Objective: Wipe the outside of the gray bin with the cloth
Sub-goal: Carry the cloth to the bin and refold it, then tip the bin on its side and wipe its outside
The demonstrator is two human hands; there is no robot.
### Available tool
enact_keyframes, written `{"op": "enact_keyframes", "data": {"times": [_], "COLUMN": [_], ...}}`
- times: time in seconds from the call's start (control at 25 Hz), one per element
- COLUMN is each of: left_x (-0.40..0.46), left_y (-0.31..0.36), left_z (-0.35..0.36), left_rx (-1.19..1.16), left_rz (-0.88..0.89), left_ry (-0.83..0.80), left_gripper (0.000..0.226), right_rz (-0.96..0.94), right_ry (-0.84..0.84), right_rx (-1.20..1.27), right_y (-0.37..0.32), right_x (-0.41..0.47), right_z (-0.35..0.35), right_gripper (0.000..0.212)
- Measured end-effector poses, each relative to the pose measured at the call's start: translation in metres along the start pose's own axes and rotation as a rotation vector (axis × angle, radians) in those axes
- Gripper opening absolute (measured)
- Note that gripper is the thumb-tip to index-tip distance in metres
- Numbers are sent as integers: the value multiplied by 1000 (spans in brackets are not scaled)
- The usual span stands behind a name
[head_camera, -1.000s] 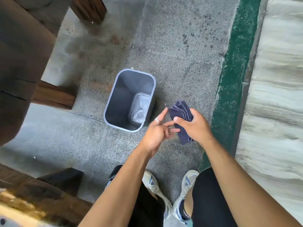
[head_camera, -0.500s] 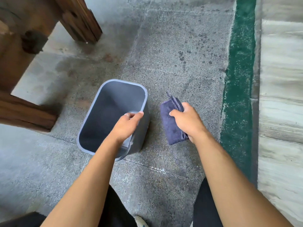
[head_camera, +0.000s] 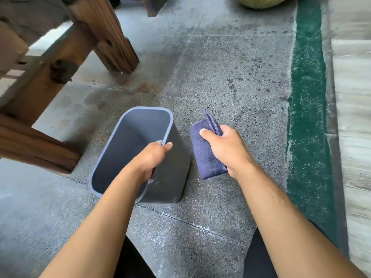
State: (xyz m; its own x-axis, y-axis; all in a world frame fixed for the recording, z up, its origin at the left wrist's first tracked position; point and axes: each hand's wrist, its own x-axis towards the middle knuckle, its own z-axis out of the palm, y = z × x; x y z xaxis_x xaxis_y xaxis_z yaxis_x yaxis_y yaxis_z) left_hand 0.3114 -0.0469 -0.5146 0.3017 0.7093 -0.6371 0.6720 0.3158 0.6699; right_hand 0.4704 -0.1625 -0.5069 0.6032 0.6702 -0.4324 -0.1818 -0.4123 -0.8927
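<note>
The gray bin [head_camera: 172,177] stands on the stone floor, tilted so its opening leans to the left and its right outer wall faces up. My left hand [head_camera: 151,158] grips its right rim, fingers inside and thumb over the edge. A folded dark blue cloth [head_camera: 204,155] is clamped in my right hand [head_camera: 224,149], just to the right of the bin's wall and a small gap away from it. Nothing lies inside the bin as far as its interior shows.
A heavy wooden bench or table frame [head_camera: 66,63] stands close on the left, its leg behind the bin. A green painted strip [head_camera: 307,117] and pale marble slabs [head_camera: 353,117] run along the right. A greenish round object [head_camera: 261,2] sits at the top edge.
My left hand reached from beside the cloth to the bin's rim and gripped it. The bin has tipped toward the left. My head has come lower and closer.
</note>
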Motion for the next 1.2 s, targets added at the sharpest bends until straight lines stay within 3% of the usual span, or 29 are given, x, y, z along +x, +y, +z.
{"op": "enact_keyframes", "data": {"times": [0.16,0.32,0.44,0.56,0.72,0.96,1.2], "left_x": [-13,-26,-32,-36,-37,-29,-34], "left_y": [8,6,5,8,8,2,-15], "left_z": [-16,-13,-8,-8,-9,-17,-31], "left_rx": [-320,-486,-543,-612,-644,-756,-693], "left_rz": [-46,-85,-91,-130,-175,-188,-170], "left_ry": [-1,-20,-95,-109,-71,23,190], "left_gripper": [27,33,43,58,53,36,33], "right_rz": [12,39,10,-35,-24,-55,-139], "right_ry": [-38,-80,-68,-29,-38,-41,-186], "right_rx": [63,96,44,-75,-303,-304,-427], "right_y": [0,1,3,3,-2,20,41], "right_x": [-17,-40,-56,-69,-81,-83,-90], "right_z": [11,38,66,83,81,85,95], "right_gripper": [27,30,38,32,35,28,26]}}
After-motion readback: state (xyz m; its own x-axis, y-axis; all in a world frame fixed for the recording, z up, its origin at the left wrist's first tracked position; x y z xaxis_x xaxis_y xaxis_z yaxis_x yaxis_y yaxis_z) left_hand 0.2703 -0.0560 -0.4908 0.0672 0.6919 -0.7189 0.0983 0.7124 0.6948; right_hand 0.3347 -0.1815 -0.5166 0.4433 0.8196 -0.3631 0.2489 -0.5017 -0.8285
